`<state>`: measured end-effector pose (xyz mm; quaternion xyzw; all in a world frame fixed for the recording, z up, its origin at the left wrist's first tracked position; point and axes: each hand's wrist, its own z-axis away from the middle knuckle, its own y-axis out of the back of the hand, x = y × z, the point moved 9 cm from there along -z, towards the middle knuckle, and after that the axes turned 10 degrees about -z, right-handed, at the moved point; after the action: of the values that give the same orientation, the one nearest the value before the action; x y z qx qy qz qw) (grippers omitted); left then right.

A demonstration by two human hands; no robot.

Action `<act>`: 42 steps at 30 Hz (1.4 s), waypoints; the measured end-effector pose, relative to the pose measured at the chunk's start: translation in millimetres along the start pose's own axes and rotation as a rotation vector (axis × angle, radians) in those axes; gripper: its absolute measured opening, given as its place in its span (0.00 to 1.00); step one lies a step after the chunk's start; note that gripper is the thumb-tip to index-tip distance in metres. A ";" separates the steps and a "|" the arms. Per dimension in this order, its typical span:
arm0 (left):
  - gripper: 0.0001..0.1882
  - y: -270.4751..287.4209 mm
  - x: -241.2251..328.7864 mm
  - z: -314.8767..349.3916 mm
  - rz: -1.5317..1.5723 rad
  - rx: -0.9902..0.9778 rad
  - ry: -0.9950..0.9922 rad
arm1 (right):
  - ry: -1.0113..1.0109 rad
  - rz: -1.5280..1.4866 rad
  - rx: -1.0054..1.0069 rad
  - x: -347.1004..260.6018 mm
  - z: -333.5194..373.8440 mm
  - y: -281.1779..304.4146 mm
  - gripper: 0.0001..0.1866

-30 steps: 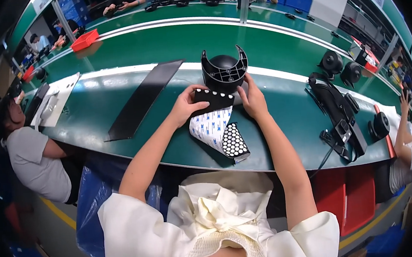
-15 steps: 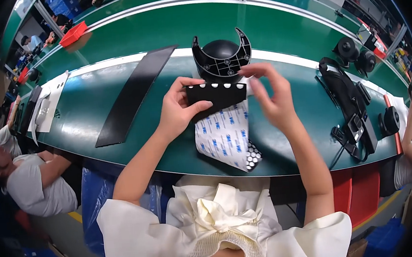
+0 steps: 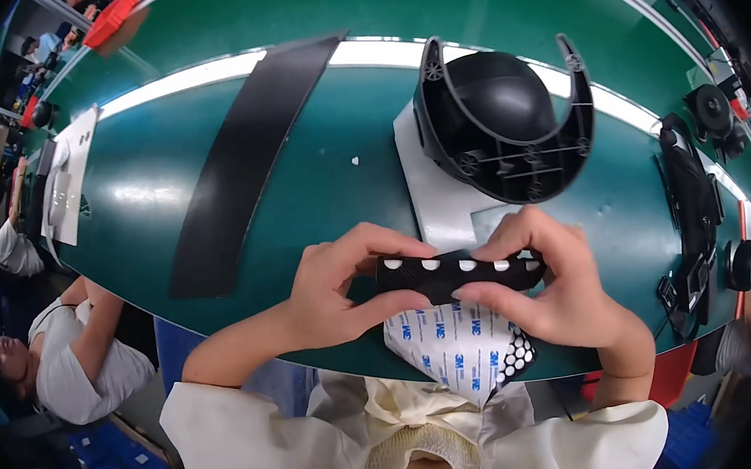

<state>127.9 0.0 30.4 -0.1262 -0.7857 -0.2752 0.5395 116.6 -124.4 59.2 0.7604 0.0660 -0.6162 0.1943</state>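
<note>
My left hand [image 3: 340,291] and my right hand [image 3: 554,286] pinch a folded black adhesive sheet [image 3: 442,280] near the table's front edge. White round dots run along its upper edge, with thumbs below and fingertips above. Its white backing paper [image 3: 443,340], printed in blue, hangs down beneath the fold. At the lower right corner of the sheet, close-set white dots show on black. Just beyond my hands, a black plastic shell [image 3: 513,173] with two curved horns and a rounded dome rests on a white block [image 3: 426,194].
A long black strip [image 3: 240,170] lies slanted on the green table [image 3: 338,211] at left. A tiny white scrap [image 3: 355,161] is beside it. Black straps and gear [image 3: 690,207] lie at right. A red tray [image 3: 109,19] stands far left. Other people sit at both sides.
My right hand has come back onto the sheet, where before it was raised apart from it. The black part now shows as a narrower fold. The view has shifted, bringing everything closer.
</note>
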 end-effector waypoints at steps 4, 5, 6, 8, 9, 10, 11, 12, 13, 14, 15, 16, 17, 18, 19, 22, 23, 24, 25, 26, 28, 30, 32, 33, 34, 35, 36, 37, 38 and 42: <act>0.12 3.2 -17.6 1.1 -0.118 0.026 0.079 | -0.001 -0.020 -0.005 24.2 -9.0 -5.7 0.11; 0.12 1.3 -23.3 2.1 -0.103 0.021 0.092 | 0.069 0.042 -0.004 19.9 -12.1 -6.5 0.11; 0.11 1.5 -25.3 3.1 -0.113 0.039 0.072 | 0.141 0.105 -0.004 14.6 -14.3 -8.0 0.11; 0.08 -0.4 -31.3 5.4 -0.087 0.109 0.031 | 0.142 0.108 0.001 17.7 -16.2 -9.7 0.11; 0.08 -0.1 -33.3 6.1 -0.075 0.105 0.034 | 0.209 0.198 -0.006 15.0 -14.3 -11.6 0.10; 0.08 -1.9 -29.9 4.1 -0.109 0.052 0.012 | 0.277 0.289 -0.015 11.4 -11.5 -14.2 0.10; 0.09 -5.7 -27.9 3.4 -0.149 0.000 -0.010 | 0.241 0.303 0.001 15.1 -8.8 -13.9 0.11; 0.09 -7.9 -28.9 3.9 -0.144 -0.002 -0.009 | 0.235 0.304 0.002 14.4 -7.1 -13.5 0.11; 0.09 -7.3 -28.9 4.8 -0.144 0.032 -0.015 | 0.206 0.333 -0.022 14.6 -6.6 -14.5 0.12; 0.08 -5.2 -28.5 5.8 -0.150 0.065 -0.021 | 0.180 0.359 -0.045 15.4 -6.7 -16.0 0.13; 0.08 -5.6 -29.3 6.7 -0.151 0.063 -0.021 | 0.180 0.358 -0.043 14.4 -7.1 -16.6 0.13; 0.09 -5.4 -28.4 7.7 -0.179 0.065 -0.042 | 0.220 0.395 -0.021 9.8 -7.7 -17.7 0.13; 0.09 -6.6 -26.9 7.8 -0.197 0.068 -0.069 | 0.255 0.443 0.002 4.5 -7.7 -18.7 0.14; 0.09 -7.2 -27.2 7.4 -0.190 0.067 -0.077 | 0.350 0.441 0.068 -3.9 -6.3 -19.3 0.15; 0.09 -8.5 -23.4 7.1 -0.231 0.061 -0.131 | 0.347 0.452 0.069 -8.6 -8.1 -18.9 0.15; 0.10 -5.6 -16.8 7.9 -0.286 0.087 -0.195 | 0.341 0.555 -0.060 -13.0 -12.0 -34.5 0.19; 0.10 -2.6 -16.3 7.0 -0.268 0.113 -0.190 | 0.344 0.566 -0.060 -15.1 -12.2 -35.9 0.19; 0.11 1.0 -15.5 6.0 -0.249 0.140 -0.188 | 0.342 0.590 -0.037 -18.7 -11.9 -35.6 0.19; 0.11 1.3 -13.1 5.8 -0.268 0.138 -0.224 | 0.341 0.616 -0.013 -23.1 -11.5 -34.1 0.19; 0.11 2.7 -11.8 6.1 -0.276 0.145 -0.235 | 0.355 0.622 -0.012 -25.2 -11.0 -34.9 0.19; 0.11 2.2 -9.0 4.9 -0.286 0.112 -0.235 | 0.321 0.582 -0.031 -23.3 -11.9 -33.8 0.19; 0.11 6.0 -6.1 7.7 -0.298 0.124 -0.224 | 0.350 0.533 -0.038 -19.7 -10.6 -36.8 0.18; 0.10 8.4 -7.2 10.4 -0.265 0.139 -0.216 | 0.299 0.407 -0.106 -18.3 -13.6 -38.5 0.19; 0.10 9.2 -3.6 8.3 -0.276 0.121 -0.202 | 0.324 0.390 -0.106 -20.5 -12.9 -38.3 0.19; 0.10 8.8 -5.8 6.1 -0.234 0.073 -0.152 | 0.349 0.372 -0.107 -22.1 -12.0 -38.7 0.19; 0.08 3.1 -14.8 3.4 -0.149 -0.008 -0.067 | 0.379 0.420 -0.114 -26.7 -7.6 -39.3 0.19; 0.08 -0.9 -24.9 5.3 -0.024 -0.083 0.051 | 0.432 0.456 -0.117 -30.2 -5.4 -42.1 0.19; 0.08 -3.9 -32.4 7.3 0.105 -0.090 0.107 | 0.484 0.494 -0.118 -32.1 -3.6 -45.4 0.19; 0.08 -7.5 -40.4 8.8 0.246 -0.100 0.158 | 0.533 0.547 -0.125 -33.6 -0.6 -48.9 0.18; 0.07 -27.2 -62.1 15.8 0.635 -0.195 0.397 | 0.630 0.424 -0.158 -59.1 9.3 -31.1 0.11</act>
<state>126.0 -7.1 -38.8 -0.3582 -0.5578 -0.1867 0.7250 83.9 -91.2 107.9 0.8919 0.0112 -0.2916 0.3454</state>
